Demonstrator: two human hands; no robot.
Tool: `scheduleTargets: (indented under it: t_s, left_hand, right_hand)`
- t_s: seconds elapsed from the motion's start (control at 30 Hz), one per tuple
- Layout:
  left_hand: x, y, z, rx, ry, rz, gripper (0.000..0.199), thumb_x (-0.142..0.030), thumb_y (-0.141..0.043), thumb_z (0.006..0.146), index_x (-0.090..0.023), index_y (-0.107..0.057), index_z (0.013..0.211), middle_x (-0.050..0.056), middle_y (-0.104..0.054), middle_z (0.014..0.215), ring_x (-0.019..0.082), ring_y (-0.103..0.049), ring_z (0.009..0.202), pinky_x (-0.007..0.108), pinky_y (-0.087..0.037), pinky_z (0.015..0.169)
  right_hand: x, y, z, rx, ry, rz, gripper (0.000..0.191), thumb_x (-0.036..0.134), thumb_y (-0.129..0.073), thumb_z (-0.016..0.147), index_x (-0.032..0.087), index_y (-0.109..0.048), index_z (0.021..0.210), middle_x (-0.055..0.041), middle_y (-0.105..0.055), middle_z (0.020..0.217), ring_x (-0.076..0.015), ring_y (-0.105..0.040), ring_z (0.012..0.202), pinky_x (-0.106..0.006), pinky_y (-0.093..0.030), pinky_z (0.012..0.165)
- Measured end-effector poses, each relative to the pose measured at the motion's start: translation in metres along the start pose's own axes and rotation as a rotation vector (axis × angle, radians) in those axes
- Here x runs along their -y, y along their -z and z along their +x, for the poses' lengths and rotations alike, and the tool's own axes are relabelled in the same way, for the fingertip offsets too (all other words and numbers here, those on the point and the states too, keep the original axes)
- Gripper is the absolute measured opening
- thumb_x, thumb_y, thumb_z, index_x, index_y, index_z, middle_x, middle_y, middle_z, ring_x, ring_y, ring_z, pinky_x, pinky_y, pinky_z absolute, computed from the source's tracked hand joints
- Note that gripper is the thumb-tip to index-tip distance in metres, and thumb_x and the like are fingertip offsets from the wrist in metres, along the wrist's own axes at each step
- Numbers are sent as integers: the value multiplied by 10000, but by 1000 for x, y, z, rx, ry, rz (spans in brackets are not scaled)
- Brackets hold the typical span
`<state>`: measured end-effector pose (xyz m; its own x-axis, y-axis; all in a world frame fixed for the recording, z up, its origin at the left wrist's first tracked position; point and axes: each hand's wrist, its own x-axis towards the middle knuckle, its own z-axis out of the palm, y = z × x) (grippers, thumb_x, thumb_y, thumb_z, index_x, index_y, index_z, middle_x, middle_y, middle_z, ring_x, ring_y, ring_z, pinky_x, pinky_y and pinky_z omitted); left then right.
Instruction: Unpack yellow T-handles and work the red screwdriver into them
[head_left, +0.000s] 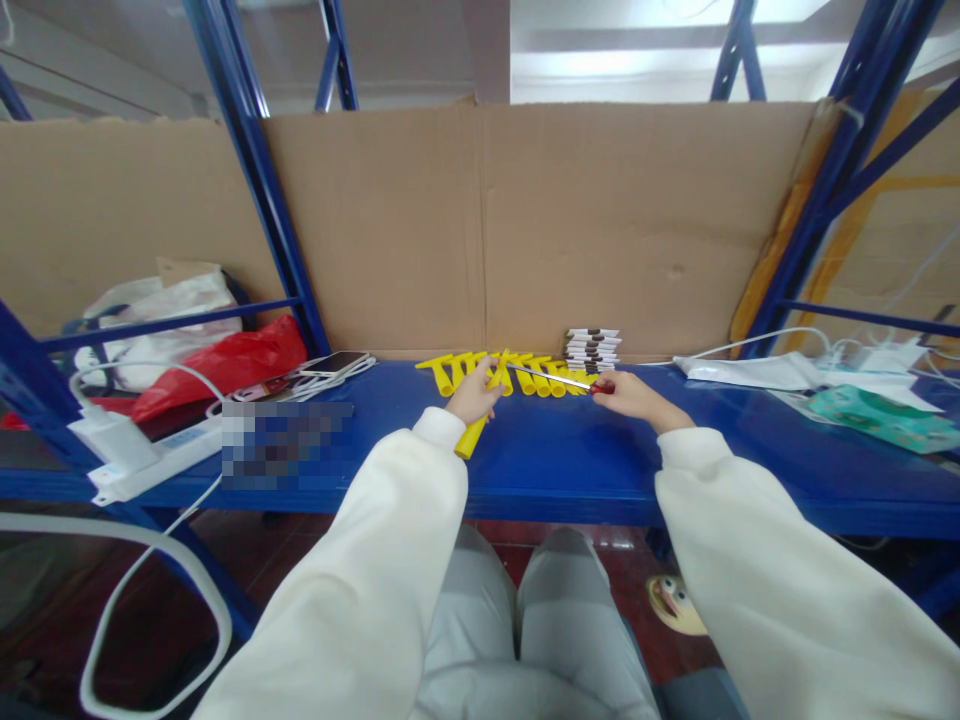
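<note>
My left hand (472, 392) is closed around a yellow plastic piece (471, 438), whose tube-like end sticks out below the fingers. My right hand (628, 396) grips the dark red handle of a screwdriver (553, 376). Its long metal shaft points left, with the tip at the upper part of the held piece; whether it touches a screw is too small to tell. Behind both hands lies a row of similar yellow T-shaped pieces (541, 384), partly hidden by my left hand. A stack of small white and dark items (592, 350) stands just behind the row.
A blue shelf (555, 470) forms the work surface, backed by cardboard (600, 220). To the left are a power strip (161, 460), a phone (337, 363), cables and a red bag (225, 365). White packaging (750, 370) and a green packet (885, 418) lie at the right.
</note>
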<state>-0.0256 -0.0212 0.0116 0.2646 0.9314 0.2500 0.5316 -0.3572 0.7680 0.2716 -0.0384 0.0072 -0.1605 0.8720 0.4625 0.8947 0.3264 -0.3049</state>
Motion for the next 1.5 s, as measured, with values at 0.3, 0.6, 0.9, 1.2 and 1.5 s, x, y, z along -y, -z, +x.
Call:
scheduleTargets:
  t_s: [0.3,0.6,0.9,1.2,1.5]
  left_hand:
    - [-4,1,-2,12,-5,18,506,-176,-538,932,-179,-412,1422,60,-656,1016,79,-563,446,238,-506,489]
    - [0,0,1,8,1,11,525,-212,-575,929,-210,-413,1428,73,-658,1081,80,-574,461,236,-514,495]
    - [-4,1,-2,25,0,11,475,-177,-548,939,-188,-421,1396,118,-633,1207,56,-556,441,230,-507,488]
    - [-3,0,-3,16,-11,-5,476,-176,-538,936,-185,-428,1398,67,-643,1041,71,-535,430,236,-480,461]
    - [0,-1,-1,15,-9,-44,492,-159,-552,932,-189,-419,1405,56,-635,1017,71,-530,422,240,-479,468]
  right_hand:
    - [0,-4,-2,12,-41,14,207,276,-654,679,241,-452,661,18,-612,586,-153,-560,546,-249,-403,534]
    - [-1,-2,1,7,7,-28,57,251,-617,699,221,-570,691,-27,-700,707,-186,-620,670,-272,-464,631]
    - [5,-2,-2,8,-31,-84,211,290,-669,700,237,-471,651,-8,-635,631,-174,-571,610,-267,-403,581]
    - [7,-2,-2,10,-61,-156,110,275,-645,728,228,-561,675,-24,-683,677,-185,-593,631,-271,-403,596]
    - [13,1,-2,62,-125,-236,116,330,-651,765,214,-640,758,-37,-706,738,-192,-620,691,-264,-374,613]
